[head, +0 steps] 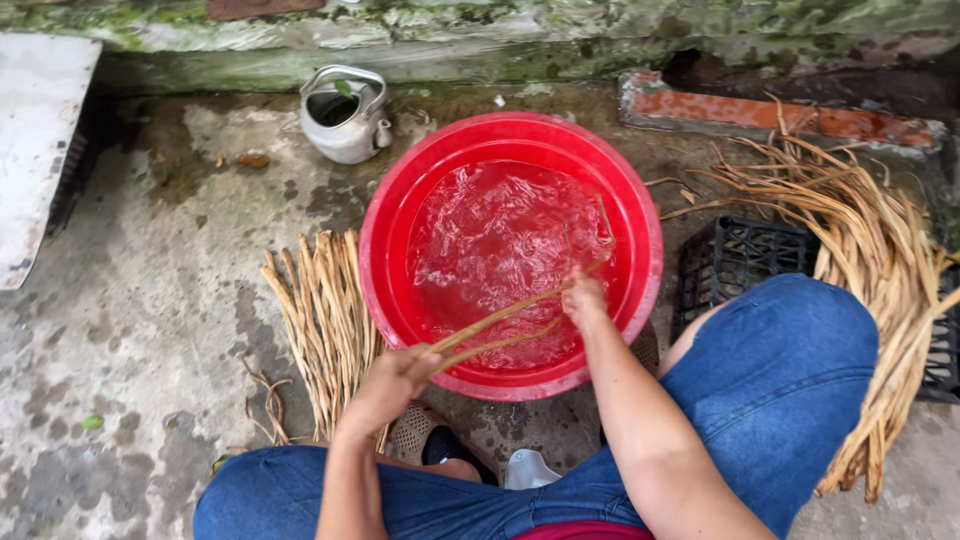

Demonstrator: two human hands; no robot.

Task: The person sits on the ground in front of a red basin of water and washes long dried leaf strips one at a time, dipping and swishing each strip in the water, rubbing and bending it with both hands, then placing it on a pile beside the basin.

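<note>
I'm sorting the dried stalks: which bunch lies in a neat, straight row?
The bundle of stalks left of the red basin, beside the left hand; the pile on the right is curved and tangled.

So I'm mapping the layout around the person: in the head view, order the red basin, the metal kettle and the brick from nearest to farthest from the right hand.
1. Red basin: the right hand is over its water.
2. Brick: up and to the right, by the wall.
3. Metal kettle: up left, beyond the basin.
</note>
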